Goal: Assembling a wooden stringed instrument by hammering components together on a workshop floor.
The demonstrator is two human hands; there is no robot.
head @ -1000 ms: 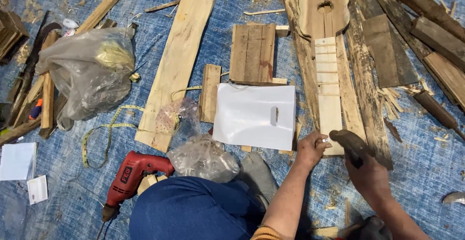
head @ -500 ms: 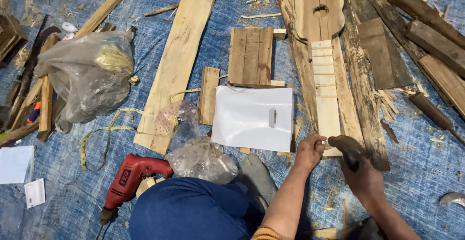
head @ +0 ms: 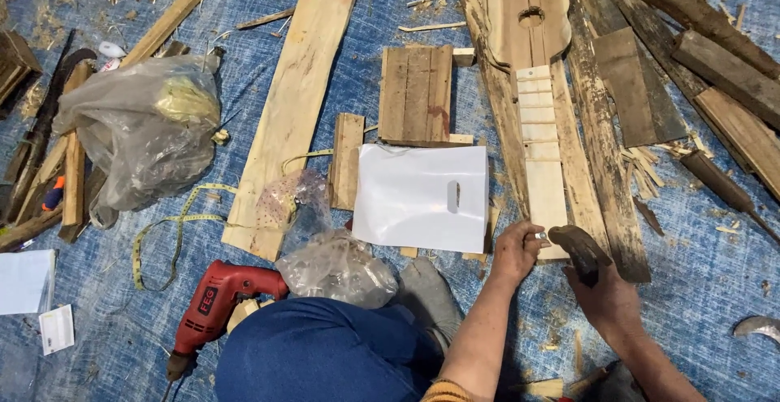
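Left hand [head: 515,249] pinches a small metal piece [head: 539,236] against the near end of the pale fretted neck [head: 543,170] of a wooden guitar-shaped piece [head: 528,12] lying on planks. Right hand [head: 605,292] is closed around a dark hammer [head: 578,249] just beside it; a white plastic bag [head: 421,197] lies to the left.

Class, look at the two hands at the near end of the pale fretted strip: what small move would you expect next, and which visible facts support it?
Probably a short tap down with the hammer. The left hand pinches a small metal piece, likely a nail, at the near end of the pale fretted strip, and the right hand holds the hammer head close beside it.
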